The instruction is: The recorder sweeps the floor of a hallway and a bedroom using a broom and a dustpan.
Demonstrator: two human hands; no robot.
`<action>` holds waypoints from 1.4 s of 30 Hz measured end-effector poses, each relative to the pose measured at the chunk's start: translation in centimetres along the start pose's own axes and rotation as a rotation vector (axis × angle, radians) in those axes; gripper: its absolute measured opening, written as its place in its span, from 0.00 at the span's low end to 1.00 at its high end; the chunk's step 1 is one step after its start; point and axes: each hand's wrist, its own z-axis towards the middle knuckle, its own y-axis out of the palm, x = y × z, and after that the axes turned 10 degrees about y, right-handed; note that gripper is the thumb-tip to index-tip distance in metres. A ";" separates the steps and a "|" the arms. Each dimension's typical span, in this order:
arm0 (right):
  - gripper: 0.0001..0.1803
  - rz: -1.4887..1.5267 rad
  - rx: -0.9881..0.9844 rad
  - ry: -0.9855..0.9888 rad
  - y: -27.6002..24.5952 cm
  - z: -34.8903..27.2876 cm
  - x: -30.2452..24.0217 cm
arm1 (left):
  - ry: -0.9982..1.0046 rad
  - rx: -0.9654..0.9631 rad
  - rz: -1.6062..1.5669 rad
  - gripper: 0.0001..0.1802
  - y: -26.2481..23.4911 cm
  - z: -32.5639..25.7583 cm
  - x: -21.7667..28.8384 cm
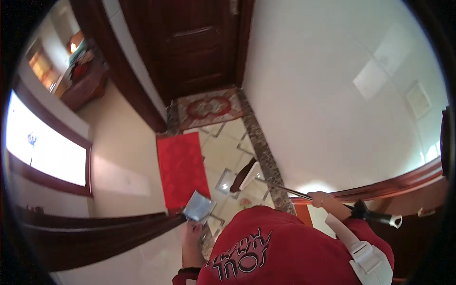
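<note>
My right hand [319, 198] is closed round the long metal handle of a broom [245, 176]. Its dark-bristled, white-backed head rests low over the pale tiled floor, left of the hand. The handle runs back past my right forearm to a white loop at its end. At the lower left, my left hand [194, 228] grips the near edge of a small blue-grey dustpan [199, 207], fingers bent and partly hidden. The pan sits by the near end of a red mat [183, 166], short of the broom head.
A patterned rug [209, 108] lies before a dark wooden door [190, 52]. A white wall [327, 95] rises along the right, with a dark stone border at its foot. On the left, a dark wooden frame [118, 66] edges an opening to another room. Dark wood [104, 235] juts in at lower left.
</note>
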 end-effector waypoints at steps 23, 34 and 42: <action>0.38 0.095 0.027 -0.135 -8.6 24.6 -15.3 | 0.012 0.076 -0.008 0.10 9.3 -2.2 5.1; 0.31 0.160 -0.129 -0.059 -10.9 9.3 -3.4 | -0.001 0.038 0.084 0.15 8.0 -0.7 6.1; 0.35 -0.033 0.014 -0.014 -11.2 25.5 -9.9 | 0.042 -0.051 0.173 0.16 9.5 -3.8 5.4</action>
